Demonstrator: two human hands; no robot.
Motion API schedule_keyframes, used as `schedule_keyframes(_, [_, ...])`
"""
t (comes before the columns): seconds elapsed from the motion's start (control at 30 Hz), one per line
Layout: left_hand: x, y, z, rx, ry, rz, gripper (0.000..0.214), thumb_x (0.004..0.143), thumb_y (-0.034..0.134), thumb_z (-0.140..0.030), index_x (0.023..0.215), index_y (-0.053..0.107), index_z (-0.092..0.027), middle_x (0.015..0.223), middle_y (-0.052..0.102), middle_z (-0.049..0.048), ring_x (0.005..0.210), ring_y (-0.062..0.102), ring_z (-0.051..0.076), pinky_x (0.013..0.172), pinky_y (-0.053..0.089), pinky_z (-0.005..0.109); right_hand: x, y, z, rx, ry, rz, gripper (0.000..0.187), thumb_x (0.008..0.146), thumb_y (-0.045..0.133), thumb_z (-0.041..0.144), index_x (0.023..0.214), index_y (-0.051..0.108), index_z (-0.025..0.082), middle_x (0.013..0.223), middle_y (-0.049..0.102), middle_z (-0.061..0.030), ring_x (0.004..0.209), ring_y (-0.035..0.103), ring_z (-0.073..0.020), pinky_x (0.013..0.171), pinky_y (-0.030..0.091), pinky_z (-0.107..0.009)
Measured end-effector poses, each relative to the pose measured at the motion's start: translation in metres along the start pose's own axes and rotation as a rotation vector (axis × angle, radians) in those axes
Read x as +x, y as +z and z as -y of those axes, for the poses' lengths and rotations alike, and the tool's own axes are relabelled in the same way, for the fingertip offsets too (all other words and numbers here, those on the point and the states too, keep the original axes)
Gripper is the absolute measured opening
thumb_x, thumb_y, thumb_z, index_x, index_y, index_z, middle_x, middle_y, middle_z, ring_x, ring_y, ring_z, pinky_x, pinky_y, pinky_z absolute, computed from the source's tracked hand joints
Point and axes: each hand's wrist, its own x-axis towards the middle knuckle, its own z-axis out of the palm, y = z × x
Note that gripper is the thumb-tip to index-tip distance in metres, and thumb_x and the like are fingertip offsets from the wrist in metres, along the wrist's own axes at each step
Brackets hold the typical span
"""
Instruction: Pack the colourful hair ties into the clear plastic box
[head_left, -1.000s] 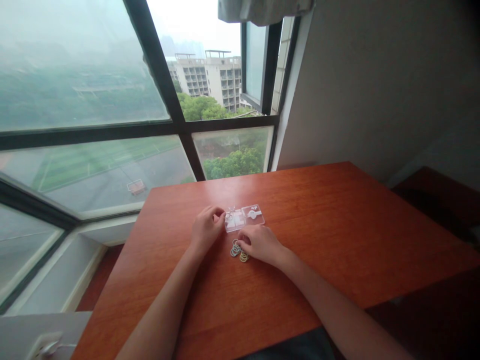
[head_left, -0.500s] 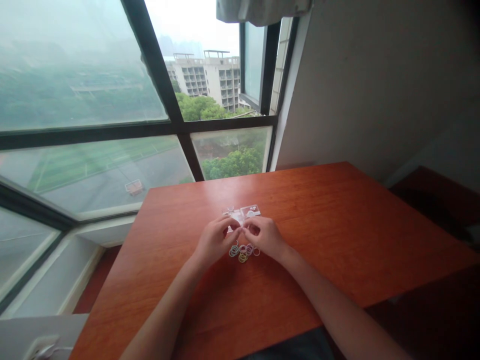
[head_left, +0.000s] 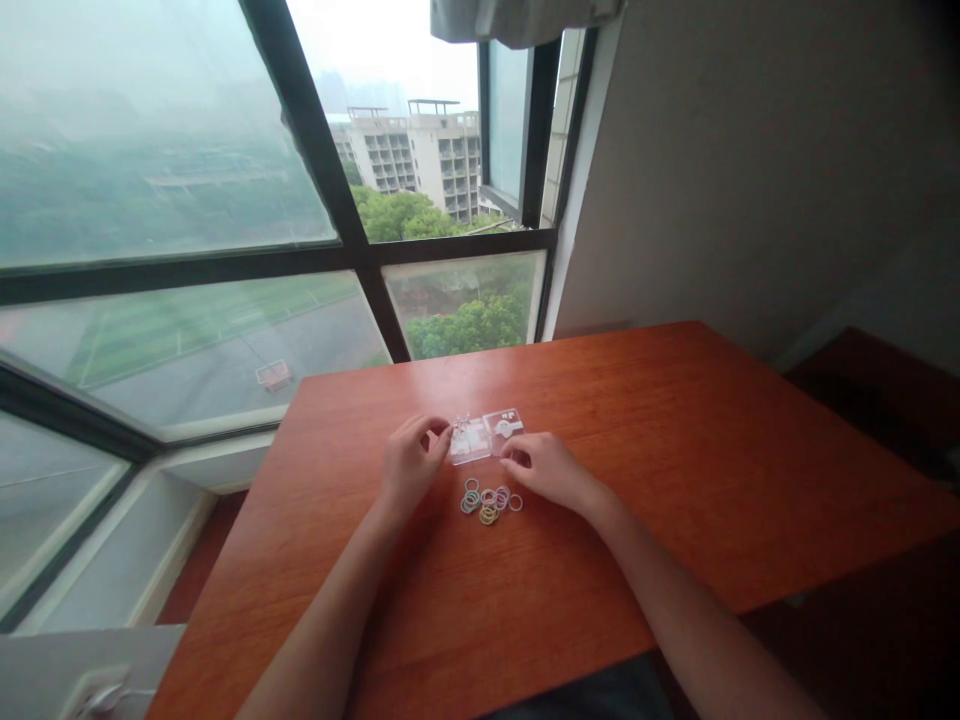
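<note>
The clear box lies between the left hand and right hand. The hands are apart and I cannot tell their grip. Small rings lie nearer on the tabletop.

We see a reddish wooden table beneath a dark-framed window on the far left, with a grey wall to the far right. Through the glass we make out a pale building and green trees, far off in haze
</note>
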Motion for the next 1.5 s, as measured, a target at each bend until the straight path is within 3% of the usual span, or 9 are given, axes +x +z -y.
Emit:
schedule_keyframes(0.37, [0.011, 0.006, 0.023, 0.048, 0.002, 0.072, 0.015, 0.084, 0.057, -0.029, 0.084, 0.068, -0.019, 0.073, 0.066, 0.0006, 0.061, 0.054, 0.012, 0.059, 0.040, 0.023, -0.013, -0.020, 0.001, -0.077, 0.010, 0.271, 0.010, 0.073, 0.066, 0.023, 0.080, 0.073, 0.023, 0.070, 0.070, 0.0023, 0.061, 0.059, -0.0114, 0.053, 0.032, -0.021])
schedule_keyframes(0.67, [0.006, 0.001, 0.021, 0.028, -0.012, 0.086, 0.016, 0.085, 0.055, -0.028, 0.086, 0.068, -0.018, 0.076, 0.067, 0.0019, 0.062, 0.054, 0.012, 0.059, 0.040, 0.023, -0.012, -0.013, 0.007, -0.174, -0.033, 0.266, 0.010, 0.076, 0.063, 0.023, 0.073, 0.073, 0.022, 0.072, 0.072, -0.0001, 0.064, 0.061, -0.0131, 0.055, 0.031, -0.022])
schedule_keyframes(0.8, [0.004, -0.002, 0.017, 0.016, -0.010, 0.095, 0.016, 0.085, 0.055, -0.027, 0.086, 0.068, -0.018, 0.075, 0.066, 0.0016, 0.062, 0.053, 0.012, 0.059, 0.040, 0.022, -0.008, -0.009, 0.003, -0.149, -0.013, 0.211, 0.009, 0.078, 0.063, 0.024, 0.076, 0.071, 0.021, 0.074, 0.072, -0.0009, 0.066, 0.061, -0.0127, 0.058, 0.033, -0.021])
schedule_keyframes(1.0, [-0.003, 0.000, 0.001, -0.048, 0.025, 0.121, 0.018, 0.087, 0.054, -0.029, 0.089, 0.068, -0.017, 0.072, 0.063, 0.0005, 0.060, 0.049, 0.011, 0.058, 0.038, 0.021, 0.001, 0.007, 0.005, -0.059, 0.005, -0.006, 0.006, 0.079, 0.064, 0.024, 0.080, 0.069, 0.021, 0.071, 0.068, 0.0005, 0.064, 0.059, -0.0116, 0.060, 0.036, -0.021])
schedule_keyframes(1.17, [-0.009, 0.008, -0.018, -0.137, 0.090, 0.217, 0.016, 0.086, 0.057, -0.026, 0.091, 0.068, -0.017, 0.072, 0.061, -0.0005, 0.060, 0.047, 0.009, 0.056, 0.036, 0.020, 0.005, 0.016, 0.013, 0.008, -0.041, -0.165, 0.007, 0.082, 0.062, 0.024, 0.081, 0.068, 0.020, 0.068, 0.066, 0.0009, 0.063, 0.057, -0.0116, 0.062, 0.039, -0.021])
schedule_keyframes(1.5, [-0.011, 0.007, -0.025, -0.191, 0.090, 0.278, 0.012, 0.081, 0.058, -0.020, 0.084, 0.068, -0.015, 0.068, 0.061, -0.0011, 0.058, 0.045, 0.008, 0.054, 0.035, 0.019, 0.005, 0.021, 0.009, 0.079, -0.070, -0.281, 0.006, 0.081, 0.062, 0.024, 0.081, 0.067, 0.020, 0.067, 0.065, 0.0009, 0.059, 0.055, -0.0112, 0.058, 0.039, -0.020])
